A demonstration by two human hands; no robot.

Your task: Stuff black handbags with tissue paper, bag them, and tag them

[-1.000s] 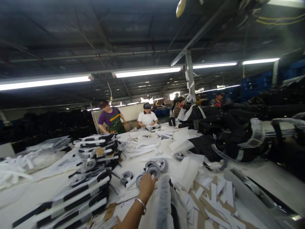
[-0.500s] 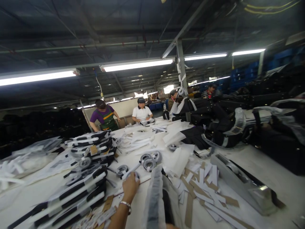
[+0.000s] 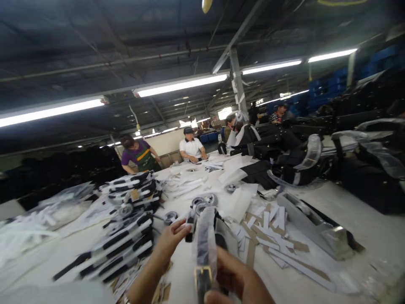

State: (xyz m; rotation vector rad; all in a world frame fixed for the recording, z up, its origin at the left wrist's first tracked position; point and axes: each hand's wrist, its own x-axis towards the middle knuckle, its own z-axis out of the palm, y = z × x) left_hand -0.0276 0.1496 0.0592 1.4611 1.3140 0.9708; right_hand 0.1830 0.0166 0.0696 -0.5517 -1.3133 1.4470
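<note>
A black strap (image 3: 203, 249) wrapped in clear film, with a gold buckle at its near end, stands in front of me at bottom centre. My right hand (image 3: 238, 274) grips it by the buckle, thumb on the near side. At the strap's left, my left hand (image 3: 174, 236) pinches a small dark piece (image 3: 189, 228) between thumb and fingers. Behind the strap are rolled grey coils (image 3: 205, 202). A black wrapped item (image 3: 221, 238) lies just right of the strap, partly hidden.
Stacked black straps with white wrapping (image 3: 117, 249) lie left. Cardboard and white strips (image 3: 278, 236), a grey wrapped piece (image 3: 319, 228) and black bags (image 3: 370, 181) are right. Two people (image 3: 139, 155) (image 3: 190, 145) work across the white table (image 3: 341, 202).
My left hand has left the coil it was touching and now holds a dark piece beside the strap. My right hand has come up into view on the strap, and the buckle now shows.
</note>
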